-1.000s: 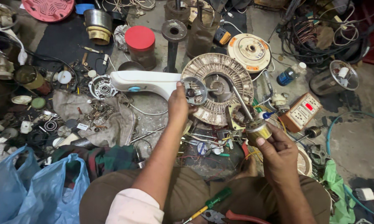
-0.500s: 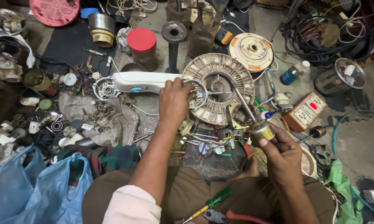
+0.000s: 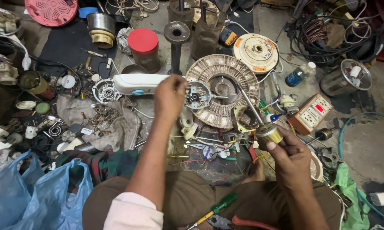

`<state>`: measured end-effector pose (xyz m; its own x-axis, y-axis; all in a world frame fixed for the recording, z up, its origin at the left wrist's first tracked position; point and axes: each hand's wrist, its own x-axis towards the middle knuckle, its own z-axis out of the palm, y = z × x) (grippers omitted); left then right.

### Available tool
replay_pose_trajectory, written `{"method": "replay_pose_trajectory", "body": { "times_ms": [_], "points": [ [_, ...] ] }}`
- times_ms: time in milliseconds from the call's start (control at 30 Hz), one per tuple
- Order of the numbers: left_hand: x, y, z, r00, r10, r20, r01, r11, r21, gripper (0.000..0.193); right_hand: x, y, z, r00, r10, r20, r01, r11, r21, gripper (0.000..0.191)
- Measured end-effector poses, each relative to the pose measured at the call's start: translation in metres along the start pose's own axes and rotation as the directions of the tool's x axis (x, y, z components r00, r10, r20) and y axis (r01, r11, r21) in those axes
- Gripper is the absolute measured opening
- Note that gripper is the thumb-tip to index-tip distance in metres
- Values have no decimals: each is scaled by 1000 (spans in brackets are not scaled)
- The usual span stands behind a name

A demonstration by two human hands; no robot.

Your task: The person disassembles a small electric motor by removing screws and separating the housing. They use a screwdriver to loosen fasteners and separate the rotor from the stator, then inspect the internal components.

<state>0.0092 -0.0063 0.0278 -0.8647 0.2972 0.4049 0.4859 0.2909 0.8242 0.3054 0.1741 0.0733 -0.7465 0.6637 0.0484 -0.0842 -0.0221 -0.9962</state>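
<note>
Centrally, left hand [image 3: 169,94] on white handle [image 3: 138,84], right hand [image 3: 290,158] gripping rotor [image 3: 268,133], clutter all round

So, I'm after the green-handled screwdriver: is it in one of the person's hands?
No, the green-handled screwdriver lies loose on the person's lap, while the right hand holds a small brass-coloured can.

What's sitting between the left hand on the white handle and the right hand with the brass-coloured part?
In the head view, between the left hand and the right hand lie the round ribbed stator ring, loose wires and small metal parts.
</note>
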Motion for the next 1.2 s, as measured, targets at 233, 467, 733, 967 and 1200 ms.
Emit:
{"method": "replay_pose_trajectory", "body": {
  "times_ms": [233,467,733,967,1200],
  "points": [
    [7,7,-22,941,-307,139,318,669,-671,11,-5,-1,4,998,-10,61,5,997,77,54],
    [-2,48,-22,925,-184,333,380,450,-808,14,-8,-2,3,995,-47,84,45,999,20,55],
    [-8,55,-10,873,-269,407,469,235,-851,19,-7,-2,6,996,-28,87,25,999,38,57],
    [-9,46,-2,775,-351,526,551,-31,-834,15,-9,-8,8,995,-36,89,35,999,10,55],
    [-1,46,-23,865,-349,362,499,518,-695,13,-10,-13,13,993,-43,108,38,998,47,55]
  ]
}}
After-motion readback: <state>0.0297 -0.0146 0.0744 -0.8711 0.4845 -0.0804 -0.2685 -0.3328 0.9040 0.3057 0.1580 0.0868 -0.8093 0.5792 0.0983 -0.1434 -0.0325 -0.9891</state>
